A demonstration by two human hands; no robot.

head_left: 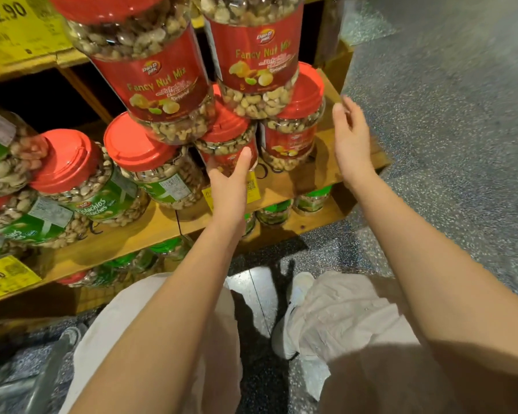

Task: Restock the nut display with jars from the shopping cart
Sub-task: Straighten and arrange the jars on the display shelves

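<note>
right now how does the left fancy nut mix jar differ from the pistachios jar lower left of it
The Fancy Nut Mix jar has a red label; the Pistachios jar has a green one. The Fancy Nut Mix jar is stacked on other jars' lids; the Pistachios jar sits on the wooden shelf. Both are clear with red lids.

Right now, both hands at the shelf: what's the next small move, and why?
Probably draw both hands back and fetch another jar. The left hand rests open against the lower Fancy Nut Mix jar, the right hand is open beside the end jar; neither holds anything. Bare shelf board shows at the right end.
</note>
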